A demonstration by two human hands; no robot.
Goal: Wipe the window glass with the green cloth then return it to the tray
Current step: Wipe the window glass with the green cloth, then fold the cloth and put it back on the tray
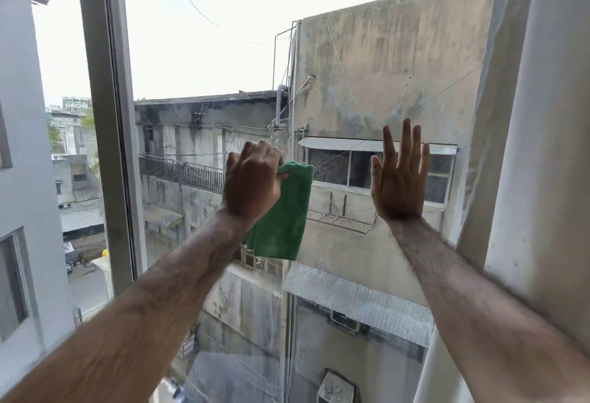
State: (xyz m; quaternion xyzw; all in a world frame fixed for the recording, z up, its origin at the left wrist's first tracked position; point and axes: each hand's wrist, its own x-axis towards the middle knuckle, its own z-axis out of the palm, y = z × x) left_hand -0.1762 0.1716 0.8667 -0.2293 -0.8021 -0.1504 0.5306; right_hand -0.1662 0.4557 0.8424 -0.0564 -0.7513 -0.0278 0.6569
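My left hand (252, 179) is closed around the top of a folded green cloth (284, 220), which hangs down flat against the window glass (207, 51) near the middle of the pane. My right hand (399, 176) is raised to the right of the cloth, palm toward the glass, fingers spread and pointing up, holding nothing. Whether the palm touches the glass is unclear. No tray is in view.
A grey vertical window frame (108, 115) stands left of the pane. A pale curtain (526, 147) hangs along the right side, against my right forearm. Weathered buildings and a street far below show through the glass.
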